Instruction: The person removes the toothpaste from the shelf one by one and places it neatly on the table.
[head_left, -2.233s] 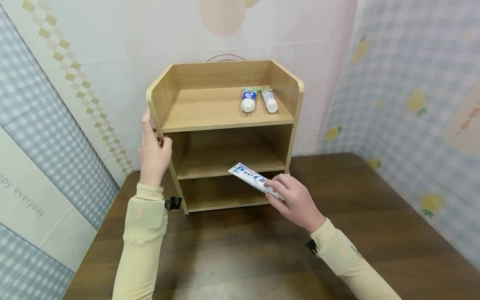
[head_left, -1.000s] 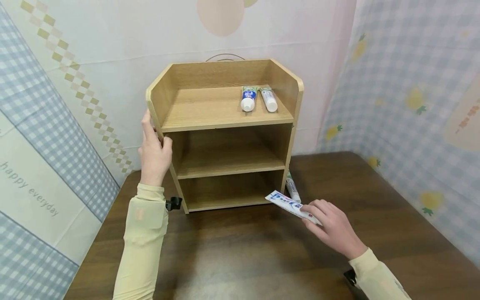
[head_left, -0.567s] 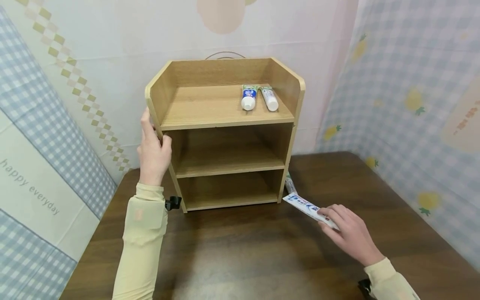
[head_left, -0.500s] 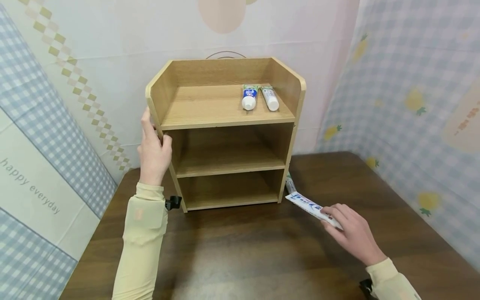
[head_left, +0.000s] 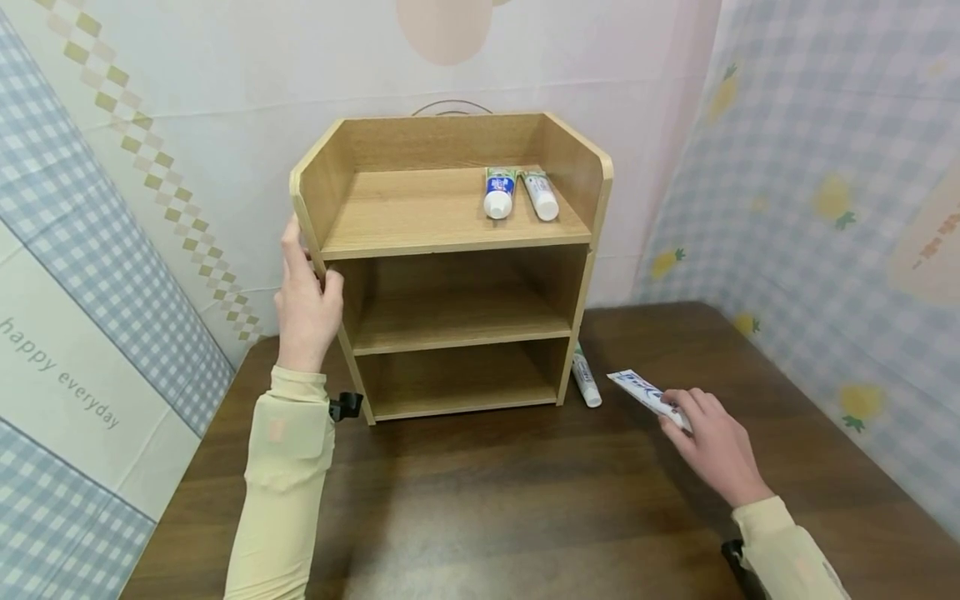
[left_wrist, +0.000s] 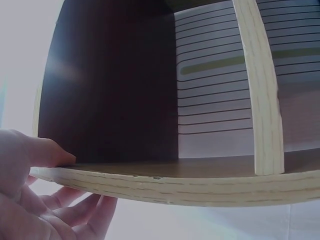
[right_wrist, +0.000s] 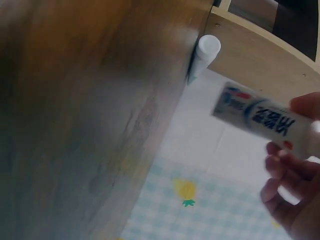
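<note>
My left hand [head_left: 307, 308] grips the left side panel of a wooden three-tier shelf [head_left: 457, 243]. In the left wrist view, the thumb lies inside the panel's edge and the other fingers outside it. My right hand [head_left: 716, 442] pinches a white toothpaste tube [head_left: 643, 392] with blue print by one end, above the table right of the shelf. The right wrist view shows the tube [right_wrist: 260, 114] held between thumb and fingers. Another toothpaste tube [head_left: 586, 379] rests on the table against the shelf's right side. A blue-and-white tube [head_left: 498, 193] and a white tube [head_left: 541, 197] lie on the top tier.
The shelf stands on a dark brown wooden table [head_left: 480, 508]. Behind it hangs a pale cloth backdrop [head_left: 225, 75], and a checked cloth with pineapples [head_left: 817, 167] covers the right side. Both sleeves carry a dark wrist mount [head_left: 347, 406].
My right hand has carried the toothpaste tube from in front of the shelf out to the right, revealing the tube beside the shelf. My left hand keeps its grip on the panel.
</note>
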